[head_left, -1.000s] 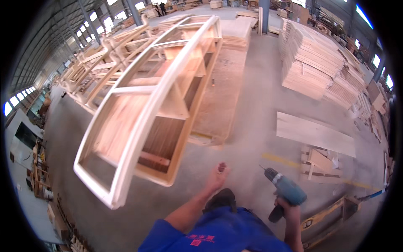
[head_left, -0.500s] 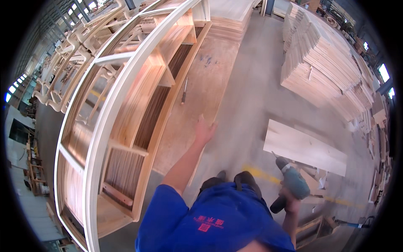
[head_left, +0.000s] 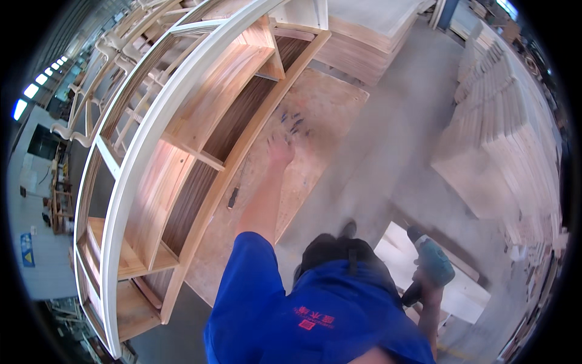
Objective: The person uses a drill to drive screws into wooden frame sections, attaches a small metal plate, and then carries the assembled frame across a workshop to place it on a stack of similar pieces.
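Observation:
My left hand (head_left: 280,150) reaches out over a brown wooden board (head_left: 315,151), somewhat blurred, its fingers apart and nothing seen in them. Just beyond the fingertips lies a scatter of small dark pieces, perhaps screws (head_left: 295,123). On the same board, left of my forearm, rests a screwdriver (head_left: 233,198) with a dark handle. Low on the right, my right hand (head_left: 429,292) is wrapped round the grip of a green and black cordless drill (head_left: 435,264), which points up and to the left.
A long wooden cabinet frame (head_left: 188,151) with open compartments and a white front rail stands along the left. Stacked wooden panels (head_left: 357,48) rise beyond the board, and another tall stack (head_left: 503,133) is at right. A pale plank (head_left: 467,297) lies below the drill.
My view has shifted and I have moved forward along the board. My left hand has gone from the board's right edge to beside the small dark pieces. The drill stays in my right hand.

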`<act>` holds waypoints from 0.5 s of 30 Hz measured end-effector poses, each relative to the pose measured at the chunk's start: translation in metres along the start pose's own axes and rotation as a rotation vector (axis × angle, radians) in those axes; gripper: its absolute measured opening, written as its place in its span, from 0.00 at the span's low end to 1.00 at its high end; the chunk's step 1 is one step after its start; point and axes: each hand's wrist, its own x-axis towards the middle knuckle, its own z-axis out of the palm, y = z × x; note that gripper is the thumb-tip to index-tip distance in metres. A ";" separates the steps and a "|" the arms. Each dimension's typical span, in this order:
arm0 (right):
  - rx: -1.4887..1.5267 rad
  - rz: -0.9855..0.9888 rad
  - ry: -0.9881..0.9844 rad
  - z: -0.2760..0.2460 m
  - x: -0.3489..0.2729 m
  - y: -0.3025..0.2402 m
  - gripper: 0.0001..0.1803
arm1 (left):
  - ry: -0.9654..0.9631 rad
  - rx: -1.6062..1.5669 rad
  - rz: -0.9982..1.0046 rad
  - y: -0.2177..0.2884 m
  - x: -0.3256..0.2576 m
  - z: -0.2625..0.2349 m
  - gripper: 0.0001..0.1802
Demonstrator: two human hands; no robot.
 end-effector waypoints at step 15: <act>-0.251 0.189 -0.193 0.007 0.343 -0.152 0.18 | 0.062 0.289 -0.184 0.025 0.149 0.066 0.40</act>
